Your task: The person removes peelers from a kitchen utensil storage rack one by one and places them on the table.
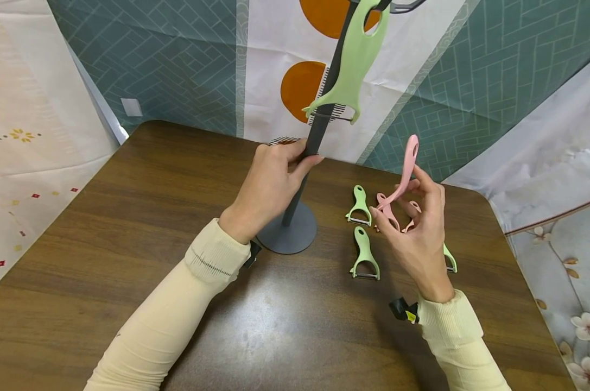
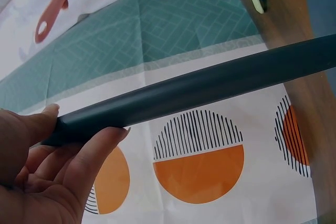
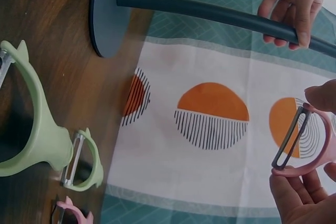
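My left hand (image 1: 270,184) grips the dark grey pole (image 2: 173,95) of a stand, thumb and fingers around it above the round base (image 1: 290,233). A green peeler (image 1: 350,65) hangs high on the stand, blade end down. In my right hand (image 1: 419,239) a pink peeler (image 1: 406,168) is held by its blade end, handle pointing up. The right wrist view shows fingertips at both sides of the pink peeler's head (image 3: 302,171), its metal blade (image 3: 289,137) between them. This peeler is to the right of the pole, above the table.
On the wooden table (image 1: 167,179) lie green peelers (image 1: 363,252) and pink peelers (image 1: 388,217), several in all, beside and under my right hand. Behind the table hangs a patterned cloth (image 1: 177,60) with orange circles. Dark hooks (image 1: 407,6) show at the stand's top.
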`<state>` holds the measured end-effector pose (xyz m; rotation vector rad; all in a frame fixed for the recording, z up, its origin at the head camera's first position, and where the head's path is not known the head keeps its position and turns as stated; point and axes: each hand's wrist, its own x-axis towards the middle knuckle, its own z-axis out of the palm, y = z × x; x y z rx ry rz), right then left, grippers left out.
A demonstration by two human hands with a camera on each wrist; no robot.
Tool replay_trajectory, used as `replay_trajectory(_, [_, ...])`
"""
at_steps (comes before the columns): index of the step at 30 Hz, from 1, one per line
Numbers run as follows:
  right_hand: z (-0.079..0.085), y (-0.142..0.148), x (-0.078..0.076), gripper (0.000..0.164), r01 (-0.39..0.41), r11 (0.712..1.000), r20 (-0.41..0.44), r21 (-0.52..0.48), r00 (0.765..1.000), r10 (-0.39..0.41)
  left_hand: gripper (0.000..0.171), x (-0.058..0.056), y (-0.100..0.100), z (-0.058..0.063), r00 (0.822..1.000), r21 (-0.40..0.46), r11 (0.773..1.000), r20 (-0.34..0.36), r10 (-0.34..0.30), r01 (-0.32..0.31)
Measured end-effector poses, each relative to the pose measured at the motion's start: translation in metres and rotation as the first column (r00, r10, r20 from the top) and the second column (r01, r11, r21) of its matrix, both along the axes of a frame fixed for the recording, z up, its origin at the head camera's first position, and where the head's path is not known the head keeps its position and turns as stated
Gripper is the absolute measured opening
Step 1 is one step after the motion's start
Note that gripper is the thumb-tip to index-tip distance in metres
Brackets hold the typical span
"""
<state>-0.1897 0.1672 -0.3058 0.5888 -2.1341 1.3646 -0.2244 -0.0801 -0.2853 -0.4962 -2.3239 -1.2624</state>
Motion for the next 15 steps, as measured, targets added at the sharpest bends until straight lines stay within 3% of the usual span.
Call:
replay_trajectory(8, [-0.015,0.012,-0.007,0.094,-0.014,1.000,0.021,0.020,1.000,0.013,0.017,0.000,0.000,-0.001,1.000,0.002,1.000,0.001,-0.005,0.005])
replay_trajectory(15, [-0.027,0.019,-0.012,0.093,-0.121,0.985,0.082,-0.124,0.988,0.132,0.019,0.000,0.000,-0.002,1.000,0.002,1.000,-0.003,0.002,-0.002])
